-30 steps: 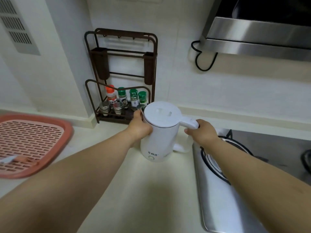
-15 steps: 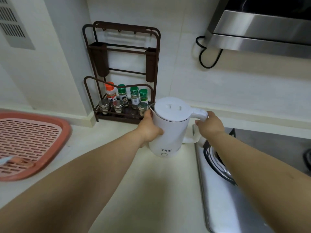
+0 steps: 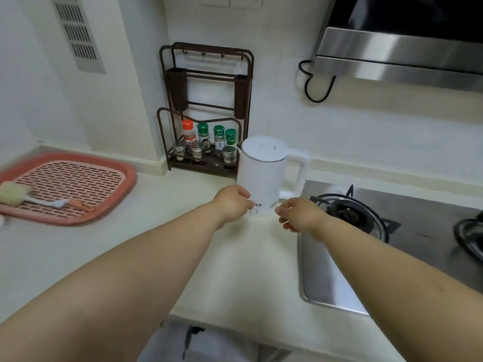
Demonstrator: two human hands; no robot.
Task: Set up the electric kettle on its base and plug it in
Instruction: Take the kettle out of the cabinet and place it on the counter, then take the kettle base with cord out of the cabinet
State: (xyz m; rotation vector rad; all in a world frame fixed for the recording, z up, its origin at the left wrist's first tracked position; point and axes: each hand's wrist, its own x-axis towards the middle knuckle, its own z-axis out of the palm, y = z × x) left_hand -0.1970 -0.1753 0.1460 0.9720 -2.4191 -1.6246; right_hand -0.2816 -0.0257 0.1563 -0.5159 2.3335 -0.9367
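Note:
The white electric kettle (image 3: pixel 264 176) stands upright on the cream counter (image 3: pixel 235 257), lid closed, handle pointing right, just in front of the spice rack. My left hand (image 3: pixel 231 202) is at the kettle's lower left, fingertips touching the wall near the round button. My right hand (image 3: pixel 298 214) hovers off the kettle at its lower right, fingers loosely curled and holding nothing. I cannot make out a separate base under the kettle. No kettle cord or plug shows. White wall sockets (image 3: pixel 231 0) sit at the top edge of the view.
A brown wire rack (image 3: pixel 206 74) with several spice jars stands against the wall. A pink drain tray (image 3: pixel 115 202) with a brush lies at the left. A steel gas hob (image 3: pixel 350 212) lies right of the kettle. The range hood (image 3: pixel 397 56) and a black cord (image 3: pixel 316 90) hang above.
The kettle was carried back and right, then set down on the counter. My right hand left the handle and dropped beside the base; my left hand slid down to the kettle's bottom.

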